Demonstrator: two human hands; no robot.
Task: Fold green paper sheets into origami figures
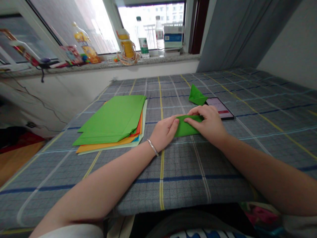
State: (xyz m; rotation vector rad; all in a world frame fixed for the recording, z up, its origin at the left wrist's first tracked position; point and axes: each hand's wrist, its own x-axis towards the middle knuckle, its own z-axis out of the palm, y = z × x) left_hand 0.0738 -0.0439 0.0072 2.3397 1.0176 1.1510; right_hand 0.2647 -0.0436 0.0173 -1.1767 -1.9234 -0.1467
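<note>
A folded strip of green paper (187, 128) lies in front of me on the checked cloth. My left hand (164, 130) closes on its left end, thumb on top. At the upper right part of the strip, my right hand (208, 124) pinches the top edge between thumb and fingers. Just beyond the right hand stands a small folded green paper piece (196, 96) with a pointed top. It touches or nearly touches a phone (220, 107) with a lit screen. The fingertips behind the strip are partly hidden.
Left of my hands is a stack of coloured paper sheets (114, 114), green on top. The checked tablecloth (178, 188) covers the surface. Along the windowsill (106, 64) stand a clear bottle (143, 41), a yellow bottle (86, 44) and a blue-and-white box (173, 37).
</note>
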